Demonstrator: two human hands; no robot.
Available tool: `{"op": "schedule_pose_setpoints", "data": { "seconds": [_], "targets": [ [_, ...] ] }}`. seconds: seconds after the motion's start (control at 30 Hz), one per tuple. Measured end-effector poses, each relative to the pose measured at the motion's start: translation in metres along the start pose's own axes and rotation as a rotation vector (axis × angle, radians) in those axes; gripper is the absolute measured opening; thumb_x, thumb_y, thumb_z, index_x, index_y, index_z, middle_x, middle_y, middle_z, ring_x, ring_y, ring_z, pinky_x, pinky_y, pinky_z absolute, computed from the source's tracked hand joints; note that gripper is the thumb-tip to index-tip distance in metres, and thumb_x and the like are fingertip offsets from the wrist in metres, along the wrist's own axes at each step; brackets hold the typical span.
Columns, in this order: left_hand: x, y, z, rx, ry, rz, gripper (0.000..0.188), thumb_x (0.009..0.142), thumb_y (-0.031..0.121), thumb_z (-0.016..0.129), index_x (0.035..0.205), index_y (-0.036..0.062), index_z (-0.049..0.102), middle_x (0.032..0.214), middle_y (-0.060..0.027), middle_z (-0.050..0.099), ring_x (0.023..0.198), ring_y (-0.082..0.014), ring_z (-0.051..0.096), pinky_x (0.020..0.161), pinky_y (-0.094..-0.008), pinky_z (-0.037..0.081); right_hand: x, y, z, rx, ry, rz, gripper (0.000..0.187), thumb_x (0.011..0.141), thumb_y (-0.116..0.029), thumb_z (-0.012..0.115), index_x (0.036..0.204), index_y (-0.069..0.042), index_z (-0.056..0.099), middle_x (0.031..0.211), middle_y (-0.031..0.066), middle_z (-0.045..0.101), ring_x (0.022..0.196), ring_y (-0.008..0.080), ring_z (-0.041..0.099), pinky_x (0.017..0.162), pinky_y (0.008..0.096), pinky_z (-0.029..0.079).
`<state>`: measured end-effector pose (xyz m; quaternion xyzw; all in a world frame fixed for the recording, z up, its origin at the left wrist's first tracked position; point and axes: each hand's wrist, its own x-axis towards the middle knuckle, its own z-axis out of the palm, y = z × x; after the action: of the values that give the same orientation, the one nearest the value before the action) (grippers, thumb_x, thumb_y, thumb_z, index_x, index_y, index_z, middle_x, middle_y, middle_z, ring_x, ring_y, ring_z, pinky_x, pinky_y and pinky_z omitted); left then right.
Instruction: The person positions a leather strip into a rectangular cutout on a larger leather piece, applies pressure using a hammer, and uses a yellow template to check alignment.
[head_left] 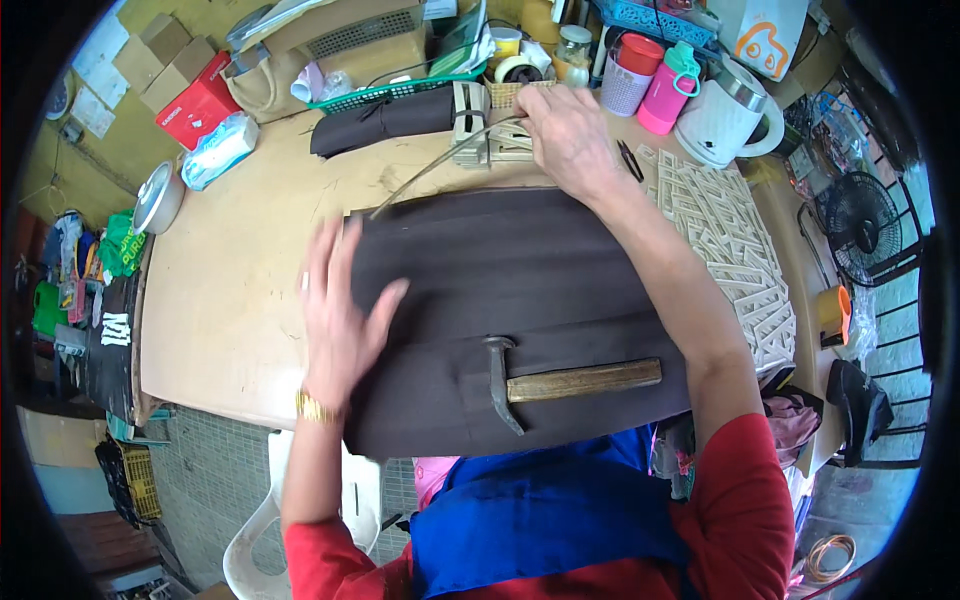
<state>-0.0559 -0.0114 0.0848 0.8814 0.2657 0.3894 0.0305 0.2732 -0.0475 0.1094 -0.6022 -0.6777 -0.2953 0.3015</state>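
Note:
A large dark brown sheet (540, 260) of fabric or leather covers the near middle of the table. Beside its left edge, my left hand (342, 300) is open, fingers spread, slightly blurred. At the far side, my right hand (568, 140) pinches one end of a thin brownish strip (437, 163). From those fingers the strip slants down to the left, its other end by the sheet's far left corner. A hammer (580, 381) with a wooden handle and dark metal head lies on the near part of the sheet.
Many off-white flat pieces (735, 255) are spread on the right. Behind stand a rolled dark bundle (385, 122), a green basket (400, 92), a pink bottle (667, 90) and a white kettle (720, 118). Dark-handled snips (631, 160) lie past my right wrist.

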Motion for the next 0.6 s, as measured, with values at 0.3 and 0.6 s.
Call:
{"op": "schedule_pose_setpoints", "data": {
  "seconds": [0.3,0.6],
  "targets": [
    [0.118,-0.175,0.048,0.276,-0.317,-0.401,0.022,0.088,0.025,0.077,0.095,0.0043,0.077,0.09,-0.0165,0.075,0.082,-0.0369,0.072,0.076,-0.0449,0.056,0.006,0.015,-0.085,0.046,0.109,0.19,0.017,0.088,-0.003,0.067,0.099,-0.008,0.056,0.083,0.0124,0.064,0.074,0.0318,0.062,0.075,0.0379,0.049],
    [0.061,-0.112,-0.001,0.125,-0.216,-0.349,0.053,0.089,0.022,0.078,0.136,0.0038,0.063,0.148,-0.0245,0.054,0.14,-0.0401,0.049,0.116,-0.0471,0.04,-0.106,0.035,-0.063,0.791,-0.626,0.836,0.026,0.09,-0.006,0.072,0.111,-0.002,0.056,0.095,0.0074,0.062,0.094,0.0185,0.062,0.085,0.0357,0.049]
  ]
}}
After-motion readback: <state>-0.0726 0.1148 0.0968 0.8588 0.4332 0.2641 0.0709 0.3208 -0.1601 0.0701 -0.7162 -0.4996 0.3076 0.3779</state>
